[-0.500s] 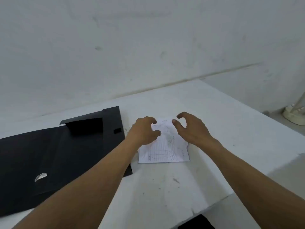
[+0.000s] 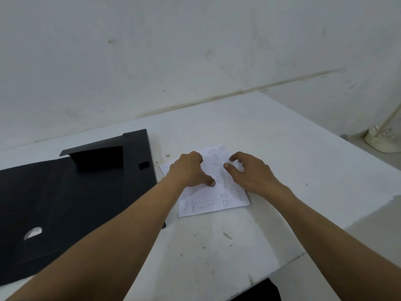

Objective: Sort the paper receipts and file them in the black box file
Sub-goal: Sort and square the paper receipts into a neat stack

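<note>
- Spanning lower centre to right of frame, white table [image 2: 271,148] carries everything; scuffed, wall behind.
- Black box file [image 2: 76,192] lies open and flat at left of frame, flap raised at its far end, right edge just beside the papers.
- Paper receipts [image 2: 208,203] sit centre frame as a small loose stack, sheets fanned unevenly; long axis runs from lower left up toward upper right, near corner pointing at bottom of frame.
- Left hand [image 2: 188,170] rests on stack's left side, fingers curled under, thumb pressing down on top sheet. Pinning, not lifting.
- Right hand [image 2: 251,172] sits on stack's right side, fingers bent in a loose claw, tips touching or just over the paper; can't tell if any sheet is pinched.
- Key relation: stack lies directly under both hands, file to its left, so left hand is nearer the file. Likely next: separate the sheets, then slide leftward.
</note>
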